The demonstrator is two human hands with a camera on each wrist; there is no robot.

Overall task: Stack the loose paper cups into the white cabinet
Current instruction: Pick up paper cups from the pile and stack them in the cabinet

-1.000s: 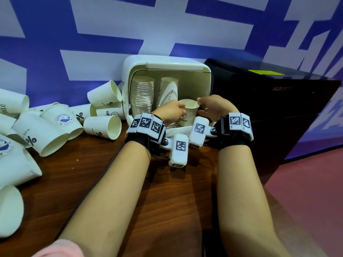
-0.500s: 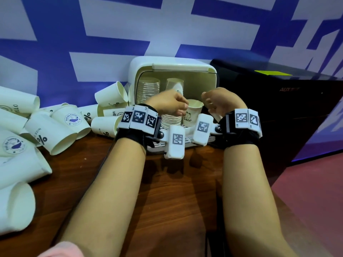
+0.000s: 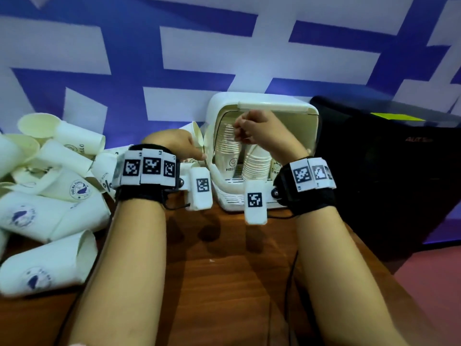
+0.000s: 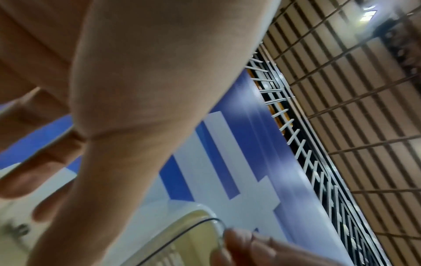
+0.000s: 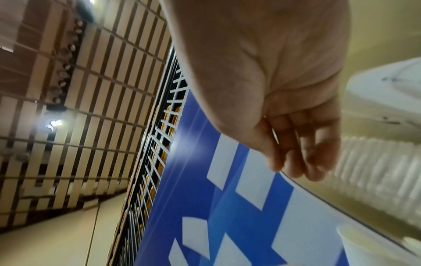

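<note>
Now the right hand is raised in front of the open white cabinet, near the top of the tall stack of cups on the cabinet's left side. A second ago it was lower, by a single upright cup between the two hands. Its fingers are curled, and the right wrist view shows nothing between them. The left hand has moved out to the left of the cabinet, toward the loose cups lying on their sides on the wooden surface. Whether it grips a cup cannot be told, as its fingers are hidden behind the wrist.

Inside, a second stack leans beside the tall one, and a single cup stands at its right. That cup seems delivered; many remain outside, so the left hand probably fetches the next.
</note>
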